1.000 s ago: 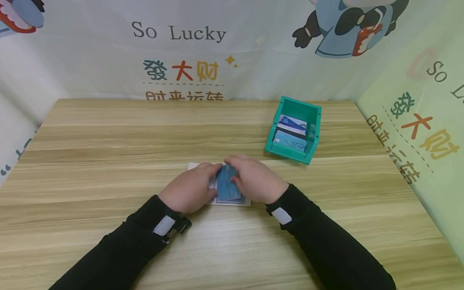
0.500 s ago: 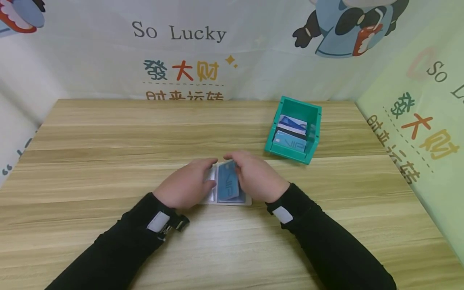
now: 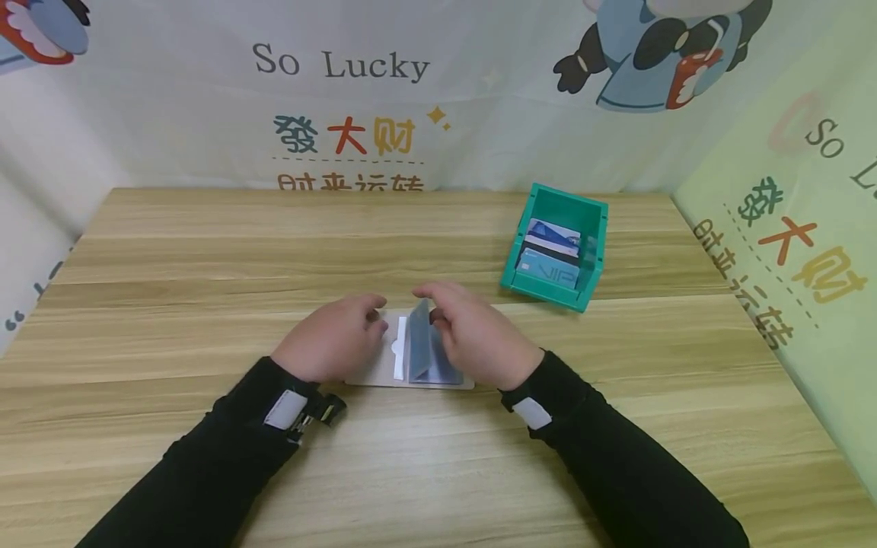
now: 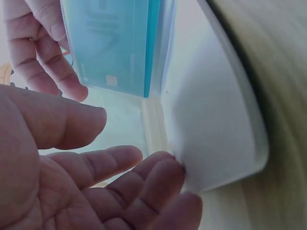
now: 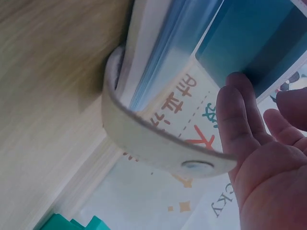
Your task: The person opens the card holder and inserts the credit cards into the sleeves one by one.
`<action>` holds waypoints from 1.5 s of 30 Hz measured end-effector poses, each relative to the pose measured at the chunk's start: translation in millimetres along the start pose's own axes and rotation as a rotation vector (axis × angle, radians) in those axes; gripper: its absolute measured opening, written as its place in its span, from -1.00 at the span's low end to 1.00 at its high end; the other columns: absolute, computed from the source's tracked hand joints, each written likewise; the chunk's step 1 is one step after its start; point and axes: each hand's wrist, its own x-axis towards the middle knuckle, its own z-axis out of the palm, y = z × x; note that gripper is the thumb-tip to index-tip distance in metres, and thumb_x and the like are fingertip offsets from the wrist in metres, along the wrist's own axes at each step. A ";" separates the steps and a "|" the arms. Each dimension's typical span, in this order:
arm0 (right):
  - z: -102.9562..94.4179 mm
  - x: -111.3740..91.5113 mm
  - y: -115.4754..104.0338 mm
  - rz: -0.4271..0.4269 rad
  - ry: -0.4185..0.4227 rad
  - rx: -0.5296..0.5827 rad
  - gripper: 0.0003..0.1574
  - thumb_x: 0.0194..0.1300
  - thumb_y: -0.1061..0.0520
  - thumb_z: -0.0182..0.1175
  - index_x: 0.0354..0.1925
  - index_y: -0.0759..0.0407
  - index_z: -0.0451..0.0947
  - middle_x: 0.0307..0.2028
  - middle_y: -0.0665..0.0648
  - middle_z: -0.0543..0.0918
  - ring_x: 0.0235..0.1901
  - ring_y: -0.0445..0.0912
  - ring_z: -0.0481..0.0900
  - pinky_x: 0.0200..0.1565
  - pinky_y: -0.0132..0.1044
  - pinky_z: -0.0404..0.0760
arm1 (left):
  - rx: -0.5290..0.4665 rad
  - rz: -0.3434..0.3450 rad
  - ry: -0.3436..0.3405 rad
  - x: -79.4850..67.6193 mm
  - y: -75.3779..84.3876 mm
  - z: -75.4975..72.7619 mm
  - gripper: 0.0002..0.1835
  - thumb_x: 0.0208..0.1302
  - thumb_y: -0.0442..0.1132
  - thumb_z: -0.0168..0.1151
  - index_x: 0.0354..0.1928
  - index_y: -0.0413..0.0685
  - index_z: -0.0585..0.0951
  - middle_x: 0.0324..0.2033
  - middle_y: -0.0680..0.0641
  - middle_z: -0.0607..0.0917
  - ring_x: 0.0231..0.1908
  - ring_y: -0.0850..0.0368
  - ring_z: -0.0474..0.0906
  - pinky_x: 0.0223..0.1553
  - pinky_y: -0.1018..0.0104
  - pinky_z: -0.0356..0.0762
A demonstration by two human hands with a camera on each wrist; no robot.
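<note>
A white card holder (image 3: 370, 374) lies spread on the table with its cover flat to the left. Between my hands, one clear sleeve page (image 3: 419, 346) stands almost upright. It holds a blue VIP card (image 4: 108, 48). The fingertips of my right hand (image 3: 483, 335) touch the back of this page, and the right thumb stays apart from it in the right wrist view. A strap with a snap button (image 5: 197, 166) sticks out beside the right palm. My left hand (image 3: 332, 339) is at the cover, fingers loosely bent, with nothing in its grasp.
Behind and to the right of the hands stands a green box (image 3: 544, 293) with several cards (image 3: 548, 266) inside. The wooden table (image 3: 205, 251) ends at a printed cloth (image 3: 342, 91) at the back.
The page with the blue card has risen from nearly flat to almost upright. My left hand has moved left off the pages, uncovering more of the white cover; the right hand has shifted slightly.
</note>
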 end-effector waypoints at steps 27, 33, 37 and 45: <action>10.9 -8.3 -2.3 -0.152 -0.267 -0.226 -0.53 0.40 0.22 -0.06 0.26 0.16 0.31 0.17 0.07 0.45 0.08 -0.31 0.30 0.13 -0.25 0.38 | -0.047 -0.001 -0.007 2.6 -4.6 -5.5 -0.46 0.48 0.00 -0.33 0.18 -0.23 0.45 0.06 -0.20 0.53 -0.02 0.01 0.41 0.06 -0.09 0.39; 5.3 -7.5 -0.2 -0.110 -0.260 -0.219 -0.52 0.38 0.16 0.01 0.25 0.12 0.34 0.14 0.04 0.48 0.06 -0.28 0.34 0.12 -0.22 0.39 | 0.047 0.004 -0.025 -2.8 -6.6 -1.7 -0.48 0.37 0.00 0.00 0.18 -0.25 0.46 0.12 -0.21 0.51 0.11 -0.05 0.34 0.10 -0.10 0.34; -21.8 -7.8 4.2 0.062 -0.134 -0.196 -0.52 0.35 0.10 0.09 0.23 0.08 0.39 0.08 0.05 0.54 -0.01 -0.19 0.42 0.03 -0.18 0.48 | 0.099 0.028 -0.035 -6.1 -5.7 2.8 -0.45 0.24 0.02 0.18 0.12 -0.24 0.52 -0.04 -0.14 0.59 -0.13 0.03 0.45 -0.04 0.00 0.45; -81.2 -2.7 58.5 0.286 0.107 -0.395 -0.64 0.29 0.11 0.18 0.03 0.22 0.55 -0.03 0.19 0.59 -0.02 0.02 0.45 0.04 -0.02 0.45 | 0.119 0.051 -0.034 -6.0 -2.4 6.2 -0.42 0.06 0.01 0.33 0.04 -0.24 0.56 -0.17 -0.09 0.59 -0.30 0.05 0.42 -0.15 0.07 0.46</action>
